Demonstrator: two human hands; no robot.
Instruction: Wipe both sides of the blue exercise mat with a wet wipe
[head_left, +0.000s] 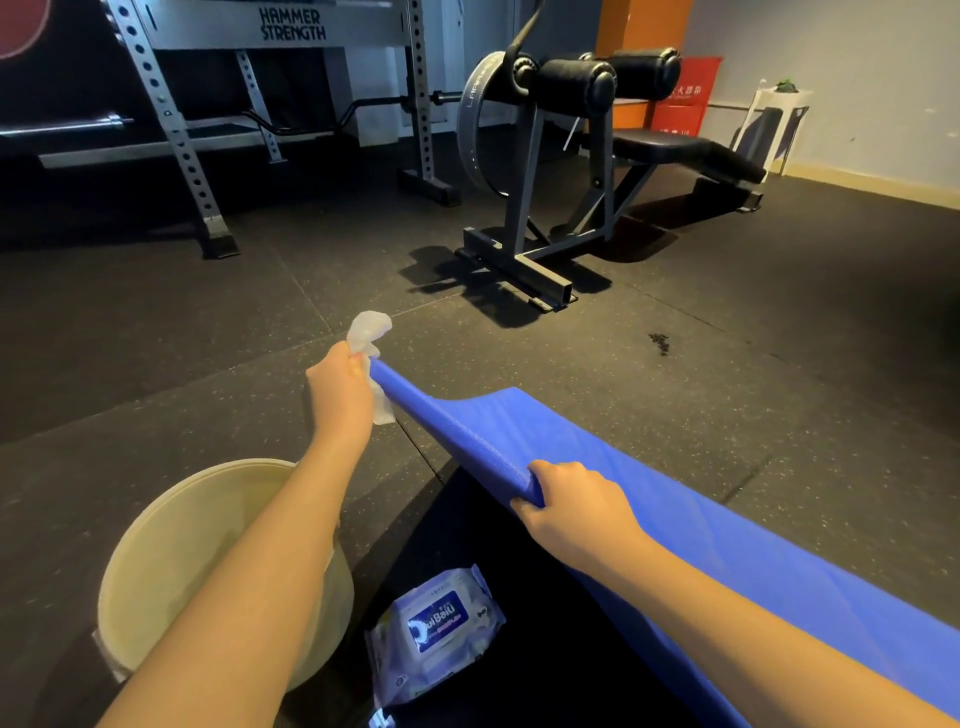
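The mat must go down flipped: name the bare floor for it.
Bare floor lies between the blue mat and the bench frame, apart from a dark stain, and between the rack foot and the bucket. Crowded near you: bucket and wipes pack side by side.

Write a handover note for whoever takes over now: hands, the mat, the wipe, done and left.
Left hand grips the wet wipe and the far corner of the blue mat.
Right hand grips the lifted edge nearer you; the other edge lies on the floor.
Wipe pack and bucket sit below.
Done: cannot tell which side is wiped.
Left: probably turn the mat over, wipe the remaining side.
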